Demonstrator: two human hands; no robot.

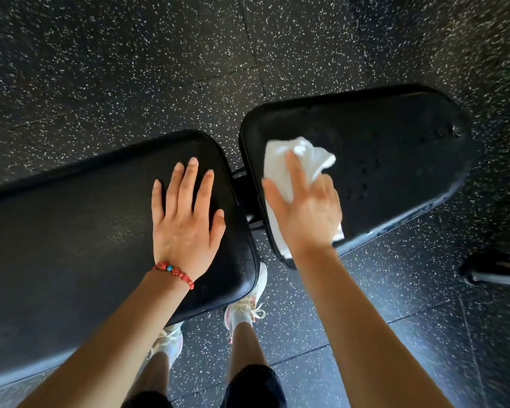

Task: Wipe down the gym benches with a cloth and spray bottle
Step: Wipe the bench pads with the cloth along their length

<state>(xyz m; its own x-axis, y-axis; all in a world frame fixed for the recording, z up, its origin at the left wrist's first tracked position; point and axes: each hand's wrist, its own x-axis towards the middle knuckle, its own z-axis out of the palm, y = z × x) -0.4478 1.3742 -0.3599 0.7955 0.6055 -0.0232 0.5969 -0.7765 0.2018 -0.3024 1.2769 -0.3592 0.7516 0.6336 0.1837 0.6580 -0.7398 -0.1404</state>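
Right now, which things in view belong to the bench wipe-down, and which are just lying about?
Belongs to the job:
- white cloth, pressed under the right hand
- right bench pad, spotted with droplets
- left bench pad, left hand flat on it

Just lying about:
- black and grey object on the floor at far right; too blurred to identify

No spray bottle in view.

Speckled black rubber floor, white sneakers, red beaded bracelet

Black speckled rubber floor, tile seams visible.
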